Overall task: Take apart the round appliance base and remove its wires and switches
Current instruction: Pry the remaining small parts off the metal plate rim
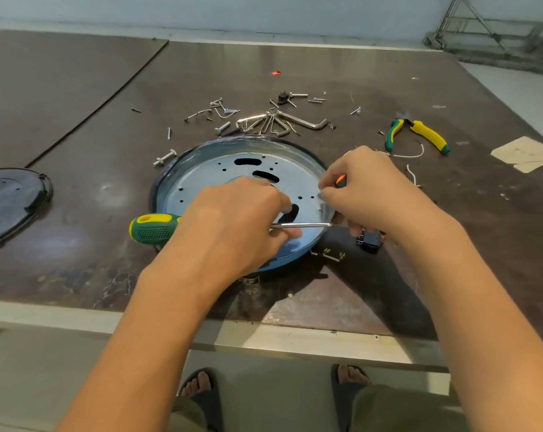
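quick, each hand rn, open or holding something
left hand: grips the screwdriver.
right hand: curled at the rim of the round base; whether it pinches anything cannot be told.

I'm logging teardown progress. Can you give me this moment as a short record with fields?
left hand: grips screwdriver, tip at the base's right rim
right hand: pinches small part at rim of round base; part mostly hidden
switch: lies beside base, under right wrist
pliers: lying untouched, far right
screws and hex keys: scattered behind base
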A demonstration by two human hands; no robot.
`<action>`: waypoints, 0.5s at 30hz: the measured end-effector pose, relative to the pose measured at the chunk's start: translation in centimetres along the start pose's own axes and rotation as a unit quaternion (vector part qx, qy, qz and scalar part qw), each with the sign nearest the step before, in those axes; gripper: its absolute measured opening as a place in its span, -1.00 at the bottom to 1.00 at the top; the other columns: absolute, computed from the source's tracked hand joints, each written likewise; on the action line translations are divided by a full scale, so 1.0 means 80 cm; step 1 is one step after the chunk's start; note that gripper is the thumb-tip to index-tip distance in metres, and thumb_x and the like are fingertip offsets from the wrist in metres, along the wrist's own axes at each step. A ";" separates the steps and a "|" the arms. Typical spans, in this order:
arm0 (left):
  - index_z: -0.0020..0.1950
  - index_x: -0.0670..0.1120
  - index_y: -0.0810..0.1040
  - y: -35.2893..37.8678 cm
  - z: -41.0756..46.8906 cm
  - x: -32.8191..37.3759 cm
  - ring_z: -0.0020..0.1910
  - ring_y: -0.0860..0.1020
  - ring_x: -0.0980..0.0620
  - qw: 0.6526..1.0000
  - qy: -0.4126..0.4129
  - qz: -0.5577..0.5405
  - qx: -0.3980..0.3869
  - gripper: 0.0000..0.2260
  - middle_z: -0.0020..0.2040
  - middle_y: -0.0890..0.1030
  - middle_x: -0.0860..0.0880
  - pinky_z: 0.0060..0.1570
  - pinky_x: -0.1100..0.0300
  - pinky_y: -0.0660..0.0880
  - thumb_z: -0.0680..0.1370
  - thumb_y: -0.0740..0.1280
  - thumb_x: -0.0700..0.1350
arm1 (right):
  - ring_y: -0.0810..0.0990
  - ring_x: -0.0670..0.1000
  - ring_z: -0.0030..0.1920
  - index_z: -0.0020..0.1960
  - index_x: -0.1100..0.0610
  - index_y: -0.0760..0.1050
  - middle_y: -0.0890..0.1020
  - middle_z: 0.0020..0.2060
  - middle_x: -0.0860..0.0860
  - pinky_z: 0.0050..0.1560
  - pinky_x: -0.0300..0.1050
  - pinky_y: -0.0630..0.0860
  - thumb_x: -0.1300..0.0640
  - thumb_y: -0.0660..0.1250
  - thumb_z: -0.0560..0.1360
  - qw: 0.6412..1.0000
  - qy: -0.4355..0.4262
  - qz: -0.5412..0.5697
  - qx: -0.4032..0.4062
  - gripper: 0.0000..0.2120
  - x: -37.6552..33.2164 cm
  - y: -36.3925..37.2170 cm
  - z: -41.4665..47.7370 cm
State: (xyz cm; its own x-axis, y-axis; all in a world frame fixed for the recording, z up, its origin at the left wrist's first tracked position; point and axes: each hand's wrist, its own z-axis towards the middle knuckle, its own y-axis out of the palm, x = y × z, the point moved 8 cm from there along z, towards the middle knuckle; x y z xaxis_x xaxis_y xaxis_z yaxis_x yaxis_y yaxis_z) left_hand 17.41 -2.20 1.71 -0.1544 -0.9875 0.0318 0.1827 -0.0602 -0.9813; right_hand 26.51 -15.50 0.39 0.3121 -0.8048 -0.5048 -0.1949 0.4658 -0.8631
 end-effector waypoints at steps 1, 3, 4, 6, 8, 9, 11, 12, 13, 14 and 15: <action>0.26 0.18 0.56 0.002 0.001 0.001 0.05 0.56 0.00 1.000 -0.001 0.010 -0.017 -0.50 0.13 0.58 0.10 -0.19 0.11 0.52 0.48 0.15 0.42 | 0.68 0.04 -0.45 0.24 0.06 0.58 0.69 -0.16 0.09 -0.56 -0.21 0.52 0.22 0.31 0.56 1.000 -0.011 0.003 0.012 -0.73 0.000 0.000 0.000; 0.27 0.17 0.54 0.007 0.001 -0.001 0.07 0.56 0.01 0.998 -0.010 0.023 -0.052 -0.34 0.16 0.55 0.08 -0.15 0.08 0.54 0.41 -0.02 0.49 | 0.71 0.09 -0.18 0.43 0.01 0.44 0.65 0.06 0.06 -0.31 -0.07 0.64 0.16 0.33 0.58 0.999 -0.020 -0.002 0.035 -0.58 0.000 -0.001 0.001; 0.28 0.17 0.53 0.007 0.001 -0.004 0.08 0.55 0.01 0.998 -0.012 0.023 -0.061 -0.31 0.18 0.54 0.08 -0.14 0.07 0.54 0.40 -0.08 0.49 | 0.70 0.09 -0.19 0.45 0.03 0.40 0.64 0.05 0.06 -0.30 -0.06 0.65 0.14 0.32 0.60 0.999 -0.014 0.004 0.036 -0.57 0.003 0.000 0.002; 0.28 0.21 0.52 0.005 -0.001 -0.009 0.04 0.56 -0.01 0.998 -0.016 0.006 -0.062 -0.43 0.19 0.50 0.09 -0.20 0.09 0.47 0.49 -0.05 0.42 | 0.67 0.03 -0.44 0.37 0.09 0.48 0.64 -0.07 0.06 -0.51 -0.17 0.57 0.19 0.28 0.59 0.999 -0.003 0.025 0.023 -0.66 0.006 0.004 0.005; 0.22 0.22 0.54 0.001 -0.003 -0.010 -0.10 0.54 -0.03 0.999 -0.011 -0.004 -0.048 -0.63 0.14 0.46 0.09 -0.30 0.12 0.35 0.60 0.06 0.30 | 0.63 0.01 -0.53 0.31 0.10 0.49 0.63 -0.10 0.10 -0.62 -0.25 0.46 0.23 0.27 0.58 1.000 0.014 0.026 0.002 -0.69 0.010 0.007 0.006; 0.20 0.21 0.54 0.000 -0.004 -0.010 -0.16 0.52 -0.04 0.999 -0.011 0.000 -0.040 -0.69 0.11 0.44 0.08 -0.35 0.14 0.29 0.63 0.09 0.25 | 0.62 0.00 -0.56 0.30 0.09 0.44 0.64 -0.14 0.11 -0.63 -0.26 0.43 0.23 0.27 0.58 0.999 0.028 0.028 -0.013 -0.70 0.012 0.008 0.006; 0.19 0.21 0.53 -0.002 -0.005 -0.013 -0.23 0.49 -0.05 0.999 -0.021 0.011 -0.037 -0.71 0.04 0.42 0.07 -0.42 0.16 0.20 0.66 0.06 0.20 | 0.55 -0.01 -0.61 0.21 0.06 0.33 0.69 -0.34 0.11 -0.62 -0.21 0.40 0.22 0.24 0.56 0.996 0.056 0.029 -0.062 -0.75 0.017 0.015 0.002; 0.19 0.22 0.52 -0.001 -0.004 -0.014 -0.24 0.48 -0.05 0.999 -0.027 0.016 -0.042 -0.71 0.00 0.40 0.07 -0.43 0.16 0.18 0.66 0.04 0.18 | 0.51 0.01 -0.62 0.16 0.06 0.29 0.69 -0.42 0.09 -0.61 -0.18 0.40 0.21 0.22 0.54 0.994 0.063 0.019 -0.090 -0.78 0.018 0.019 -0.002; 0.19 0.21 0.52 0.000 -0.004 -0.014 -0.24 0.48 -0.05 0.998 -0.031 0.021 -0.048 -0.71 -0.03 0.38 0.06 -0.42 0.16 0.18 0.67 0.03 0.16 | 0.48 0.02 -0.62 0.11 0.05 0.26 0.69 -0.44 0.09 -0.59 -0.16 0.39 0.20 0.22 0.54 0.991 0.064 0.011 -0.114 -0.80 0.018 0.021 -0.005; 0.18 0.20 0.52 0.002 -0.003 -0.012 -0.23 0.48 -0.06 0.998 -0.033 0.024 -0.051 -0.73 -0.05 0.37 0.06 -0.42 0.15 0.18 0.67 0.04 0.13 | 0.45 0.03 -0.62 0.08 0.05 0.24 0.69 -0.44 0.09 -0.60 -0.16 0.38 0.19 0.22 0.54 0.989 0.062 0.011 -0.132 -0.81 0.017 0.021 -0.008; 0.19 0.18 0.51 0.003 -0.002 -0.009 -0.22 0.49 -0.07 0.998 -0.034 0.024 -0.052 -0.75 -0.05 0.38 0.05 -0.41 0.14 0.20 0.67 0.07 0.09 | 0.45 0.04 -0.61 0.07 0.06 0.24 0.69 -0.43 0.09 -0.61 -0.17 0.36 0.18 0.24 0.56 0.988 0.056 0.018 -0.146 -0.81 0.015 0.022 -0.011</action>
State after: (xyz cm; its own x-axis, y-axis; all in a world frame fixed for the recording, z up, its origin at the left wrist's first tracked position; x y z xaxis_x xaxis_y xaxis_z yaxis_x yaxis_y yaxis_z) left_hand 17.42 -1.47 1.45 -0.0816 -0.9966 -0.0057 0.0858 -0.0013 -0.9963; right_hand 25.77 -16.00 -1.72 0.1992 -0.8327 -0.5167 -0.4682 0.3823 -0.7966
